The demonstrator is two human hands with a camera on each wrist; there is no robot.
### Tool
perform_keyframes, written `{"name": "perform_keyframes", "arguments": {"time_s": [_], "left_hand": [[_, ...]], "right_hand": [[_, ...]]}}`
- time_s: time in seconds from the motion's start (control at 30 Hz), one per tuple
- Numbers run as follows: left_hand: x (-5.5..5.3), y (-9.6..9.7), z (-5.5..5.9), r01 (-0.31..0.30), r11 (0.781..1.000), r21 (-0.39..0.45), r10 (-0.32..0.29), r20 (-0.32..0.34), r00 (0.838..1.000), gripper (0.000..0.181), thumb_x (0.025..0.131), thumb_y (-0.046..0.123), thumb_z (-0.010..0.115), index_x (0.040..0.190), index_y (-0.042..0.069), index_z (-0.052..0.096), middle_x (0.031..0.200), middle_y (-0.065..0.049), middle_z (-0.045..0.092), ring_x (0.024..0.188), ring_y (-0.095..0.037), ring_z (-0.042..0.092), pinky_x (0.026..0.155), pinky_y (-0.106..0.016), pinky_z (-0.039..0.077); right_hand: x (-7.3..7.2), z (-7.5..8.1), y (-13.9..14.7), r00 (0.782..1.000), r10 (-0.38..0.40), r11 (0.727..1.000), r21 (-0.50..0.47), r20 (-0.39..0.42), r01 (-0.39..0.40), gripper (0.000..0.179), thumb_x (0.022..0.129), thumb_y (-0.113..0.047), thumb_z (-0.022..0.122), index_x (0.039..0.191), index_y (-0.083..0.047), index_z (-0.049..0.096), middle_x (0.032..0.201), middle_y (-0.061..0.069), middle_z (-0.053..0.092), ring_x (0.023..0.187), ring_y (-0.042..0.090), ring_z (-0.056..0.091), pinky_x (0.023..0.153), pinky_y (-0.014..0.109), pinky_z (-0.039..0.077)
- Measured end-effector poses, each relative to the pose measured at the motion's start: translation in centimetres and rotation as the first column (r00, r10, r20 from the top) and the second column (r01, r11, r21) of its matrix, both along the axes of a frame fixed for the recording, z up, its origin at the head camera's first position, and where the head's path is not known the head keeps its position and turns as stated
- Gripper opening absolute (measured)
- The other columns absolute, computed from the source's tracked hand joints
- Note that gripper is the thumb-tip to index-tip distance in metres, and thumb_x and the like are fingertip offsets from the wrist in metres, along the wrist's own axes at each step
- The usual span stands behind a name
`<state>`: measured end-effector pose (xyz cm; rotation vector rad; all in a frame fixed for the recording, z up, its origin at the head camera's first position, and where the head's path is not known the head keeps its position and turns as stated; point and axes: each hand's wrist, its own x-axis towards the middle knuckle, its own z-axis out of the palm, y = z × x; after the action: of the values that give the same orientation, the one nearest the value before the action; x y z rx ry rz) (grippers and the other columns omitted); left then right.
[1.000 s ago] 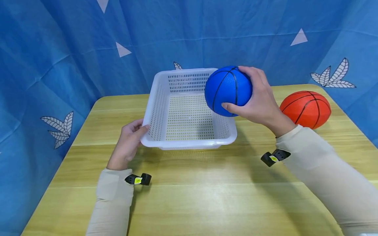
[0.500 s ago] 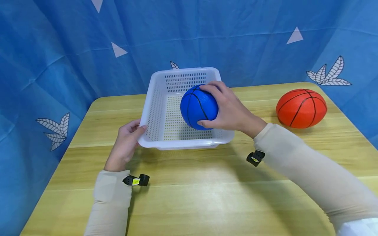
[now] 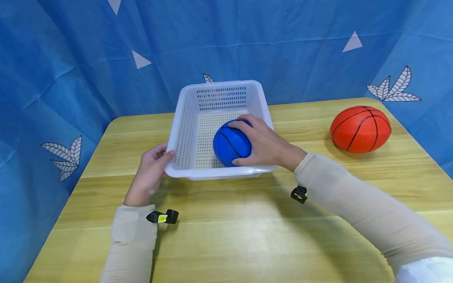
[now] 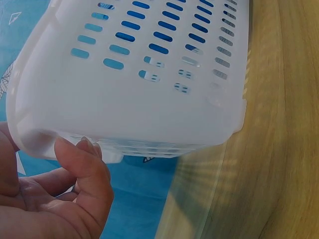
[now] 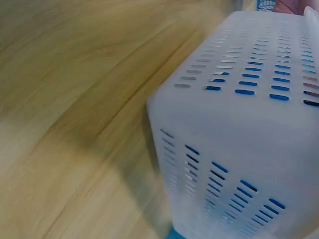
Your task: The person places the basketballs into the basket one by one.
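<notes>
A blue mini basketball (image 3: 231, 146) sits low inside a white plastic basket (image 3: 216, 173), near its front right corner. My right hand (image 3: 263, 143) reaches over the basket's right rim and grips the ball from the right, thumb in front and fingers over the top. My left hand (image 3: 150, 171) pinches the basket's left rim near the front corner, thumb on top. The left wrist view shows that hand (image 4: 75, 184) with fingers curled at the rim beside the slotted wall (image 4: 144, 99). In the right wrist view the basket's side (image 5: 234, 114) fills the right half, and the right hand is mostly out of frame.
A red ball (image 3: 361, 129) with black lines rests on the wooden table (image 3: 226, 236), well to the right of the basket. A blue curtain (image 3: 226, 39) with white leaf and triangle prints hangs behind and on both sides of the table.
My right hand has carried the blue ball left and down, from above the basket's right rim to inside it. My left hand keeps hold of the basket's rim.
</notes>
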<state>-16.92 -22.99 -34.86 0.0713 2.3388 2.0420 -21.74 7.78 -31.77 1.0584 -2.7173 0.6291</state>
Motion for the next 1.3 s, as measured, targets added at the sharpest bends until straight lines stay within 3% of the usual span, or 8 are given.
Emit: {"name": "perform_keyframes", "arguments": {"time_s": [0.27,0.47,0.67,0.93,1.17,1.3], "left_hand": [[0.0,0.0,0.0,0.006,1.000,0.017,-0.006,0.001,1.000,0.044,0.098,0.014,0.047,0.136,-0.008,0.040,0.104,-0.010,0.052,0.093,-0.016,0.059,0.075,-0.027,0.057],[0.2,-0.1,-0.3,0.011,0.999,0.030,-0.011,0.007,1.000,0.046,0.098,0.016,0.047,0.137,-0.008,0.038,0.109,-0.011,0.052,0.096,-0.017,0.059,0.075,-0.028,0.057],[0.3,0.0,-0.2,0.018,0.999,0.027,-0.018,-0.005,1.000,0.049,0.098,0.017,0.048,0.138,-0.008,0.037,0.110,-0.009,0.053,0.097,-0.016,0.059,0.075,-0.028,0.056],[0.3,-0.2,0.2,0.015,0.999,0.031,-0.015,-0.002,1.000,0.049,0.098,0.018,0.048,0.138,-0.008,0.036,0.110,-0.011,0.052,0.096,-0.016,0.059,0.076,-0.028,0.056],[0.4,-0.1,0.1,0.008,0.999,0.035,-0.008,-0.006,1.000,0.046,0.098,0.015,0.048,0.136,-0.009,0.039,0.105,-0.009,0.054,0.091,-0.014,0.060,0.073,-0.028,0.057],[0.3,-0.1,-0.1,0.011,1.000,0.025,-0.011,-0.012,1.000,0.045,0.098,0.015,0.048,0.136,-0.009,0.040,0.105,-0.011,0.054,0.090,-0.014,0.061,0.072,-0.028,0.057]], "right_hand": [[0.2,0.2,-0.2,0.998,-0.017,1.000,0.018,0.065,0.016,0.091,0.073,-0.056,0.072,0.147,-0.024,0.029,0.148,0.009,0.031,0.131,0.030,0.034,0.099,0.049,0.043],[0.0,0.2,0.0,0.997,-0.012,1.000,-0.019,0.072,0.013,0.089,0.076,-0.058,0.069,0.147,-0.021,0.030,0.149,0.008,0.030,0.133,0.029,0.033,0.099,0.050,0.043],[0.1,0.6,1.2,0.995,-0.072,0.992,-0.094,0.073,0.079,0.087,0.077,-0.058,0.067,0.147,-0.020,0.031,0.149,0.007,0.032,0.134,0.029,0.033,0.101,0.056,0.039],[-0.1,1.6,3.6,0.974,-0.182,0.953,-0.219,0.135,0.209,0.085,0.078,-0.054,0.067,0.147,-0.020,0.030,0.149,0.007,0.032,0.132,0.028,0.035,0.098,0.060,0.040],[-0.6,2.3,5.9,0.951,-0.264,0.926,-0.231,0.162,0.297,0.080,0.083,-0.051,0.061,0.149,-0.023,0.026,0.151,0.006,0.029,0.136,0.030,0.029,0.102,0.066,0.030],[-0.5,2.7,7.7,0.930,-0.316,0.898,-0.257,0.189,0.358,0.078,0.085,-0.049,0.060,0.149,-0.022,0.025,0.152,0.007,0.027,0.138,0.031,0.026,0.103,0.066,0.027]]}}
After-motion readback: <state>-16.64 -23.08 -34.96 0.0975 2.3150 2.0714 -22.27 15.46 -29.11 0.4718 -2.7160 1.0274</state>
